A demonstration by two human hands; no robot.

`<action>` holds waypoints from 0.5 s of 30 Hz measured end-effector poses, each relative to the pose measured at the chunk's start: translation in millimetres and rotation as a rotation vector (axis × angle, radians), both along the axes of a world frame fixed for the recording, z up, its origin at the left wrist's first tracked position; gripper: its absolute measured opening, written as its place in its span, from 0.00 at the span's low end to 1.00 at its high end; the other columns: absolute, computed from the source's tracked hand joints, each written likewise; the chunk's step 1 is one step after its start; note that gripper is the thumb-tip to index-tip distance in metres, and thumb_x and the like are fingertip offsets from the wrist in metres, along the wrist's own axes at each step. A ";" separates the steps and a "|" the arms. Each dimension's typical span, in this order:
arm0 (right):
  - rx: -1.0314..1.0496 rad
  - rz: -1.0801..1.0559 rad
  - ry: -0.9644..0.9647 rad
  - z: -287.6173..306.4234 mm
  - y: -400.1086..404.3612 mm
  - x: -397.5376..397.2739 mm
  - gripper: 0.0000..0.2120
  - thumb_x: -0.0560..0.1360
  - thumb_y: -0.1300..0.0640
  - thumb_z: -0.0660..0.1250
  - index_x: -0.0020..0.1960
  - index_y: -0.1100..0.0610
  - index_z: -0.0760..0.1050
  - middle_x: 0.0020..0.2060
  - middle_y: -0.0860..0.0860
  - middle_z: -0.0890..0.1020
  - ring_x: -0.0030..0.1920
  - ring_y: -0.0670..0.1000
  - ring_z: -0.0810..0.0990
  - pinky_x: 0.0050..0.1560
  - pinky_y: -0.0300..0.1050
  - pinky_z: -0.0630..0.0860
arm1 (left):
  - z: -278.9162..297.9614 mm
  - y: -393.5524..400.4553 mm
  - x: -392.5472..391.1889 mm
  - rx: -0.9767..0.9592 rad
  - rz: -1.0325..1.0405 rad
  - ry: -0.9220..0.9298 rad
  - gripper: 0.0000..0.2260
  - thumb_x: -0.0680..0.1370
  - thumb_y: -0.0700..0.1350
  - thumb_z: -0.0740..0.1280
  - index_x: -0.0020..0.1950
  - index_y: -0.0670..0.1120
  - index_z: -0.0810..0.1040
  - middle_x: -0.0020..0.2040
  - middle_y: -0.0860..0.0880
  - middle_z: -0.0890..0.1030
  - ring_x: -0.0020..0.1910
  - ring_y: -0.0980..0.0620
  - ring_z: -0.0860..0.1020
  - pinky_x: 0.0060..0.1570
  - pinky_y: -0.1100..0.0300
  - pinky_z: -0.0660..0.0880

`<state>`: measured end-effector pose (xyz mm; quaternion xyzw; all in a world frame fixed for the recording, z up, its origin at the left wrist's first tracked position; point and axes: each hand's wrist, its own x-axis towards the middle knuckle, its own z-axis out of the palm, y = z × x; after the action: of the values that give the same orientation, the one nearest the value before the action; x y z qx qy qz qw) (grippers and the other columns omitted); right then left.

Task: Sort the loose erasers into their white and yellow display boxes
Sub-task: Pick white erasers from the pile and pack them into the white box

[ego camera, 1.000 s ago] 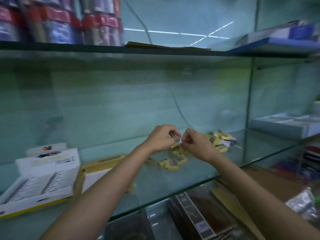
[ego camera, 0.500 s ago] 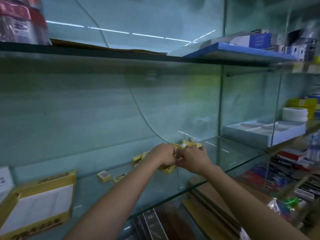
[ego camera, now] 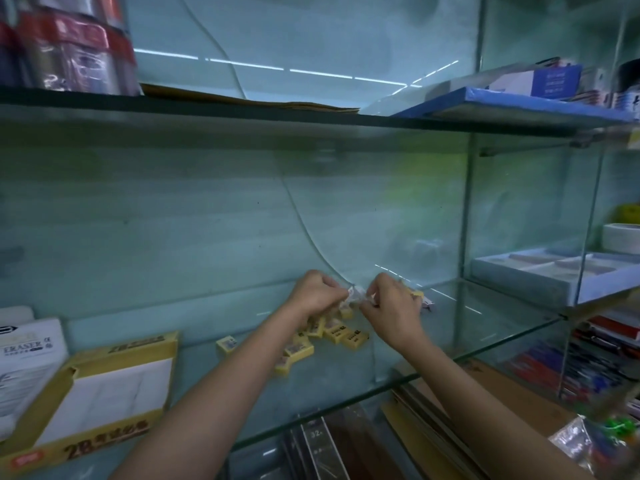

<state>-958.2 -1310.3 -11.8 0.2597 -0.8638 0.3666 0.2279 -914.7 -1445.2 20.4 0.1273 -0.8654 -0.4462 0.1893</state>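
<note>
Both hands were raised over the glass shelf (ego camera: 450,348), knuckles toward the camera, fingers curled in. The left hand (ego camera: 313,294) and the right hand (ego camera: 393,306) met fingertip to fingertip on a small pale thing (ego camera: 355,293) with a touch of red on it, pinched between them. It looked like an eraser in a clear wrapper, or the wrapper itself, though blur made that uncertain.

Just below and in front of the hands lay the loose yellow-sleeved erasers (ego camera: 337,332), a scatter running toward the left forearm, with one eraser (ego camera: 227,344) lying alone further to the left. A few more (ego camera: 420,296) showed just behind the right hand, partly hidden.

The yellow display box (ego camera: 114,355) sat well to the left of the left arm, open, its pale interior bare as far as could be seen. The white display box (ego camera: 27,348), marked ERASER, stood beside it at the left edge of the view.

The step in hand appeared to be gathering or freeing one piece from the pile; sorting into the boxes had barely begun. The next move would call for one hand to keep hold of the piece, carry it across to the left, and set it in the matching box.
</note>
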 end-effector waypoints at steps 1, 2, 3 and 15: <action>-0.109 0.081 -0.070 2.7 -3.8 3.6 0.08 0.72 0.58 0.65 0.49 0.55 0.68 0.41 0.51 0.75 0.50 0.55 0.75 0.52 0.50 0.68 | 3.4 -7.7 4.7 0.096 -0.017 0.022 0.08 0.72 0.39 0.67 0.33 0.45 0.77 0.29 0.47 0.77 0.28 0.52 0.74 0.35 0.60 0.73; -0.207 0.169 -0.151 5.7 -8.4 9.0 0.09 0.72 0.60 0.65 0.51 0.57 0.69 0.40 0.50 0.76 0.48 0.55 0.77 0.50 0.48 0.71 | 6.9 -15.4 10.2 0.174 -0.040 0.033 0.08 0.73 0.37 0.67 0.34 0.43 0.77 0.30 0.45 0.77 0.27 0.52 0.74 0.34 0.60 0.73; -0.277 0.246 -0.227 8.4 -14.0 14.5 0.11 0.72 0.60 0.66 0.53 0.58 0.70 0.39 0.50 0.77 0.47 0.54 0.78 0.49 0.47 0.72 | 10.4 -22.5 16.8 0.238 -0.064 0.042 0.07 0.74 0.37 0.66 0.36 0.41 0.78 0.31 0.44 0.77 0.26 0.52 0.74 0.31 0.61 0.73; -0.386 0.718 -0.491 27.0 -119.4 99.1 0.11 0.70 0.63 0.68 0.52 0.58 0.76 0.34 0.49 0.81 0.36 0.45 0.80 0.43 0.40 0.73 | 25.8 -109.9 134.9 0.467 -0.136 0.120 0.04 0.75 0.34 0.65 0.45 0.41 0.79 0.36 0.47 0.83 0.37 0.53 0.82 0.45 0.57 0.81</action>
<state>-859.1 -1429.6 15.1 0.4004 -0.6637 0.6267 -0.0801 -779.8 -1555.2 46.2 0.0822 -0.7325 -0.6527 0.1754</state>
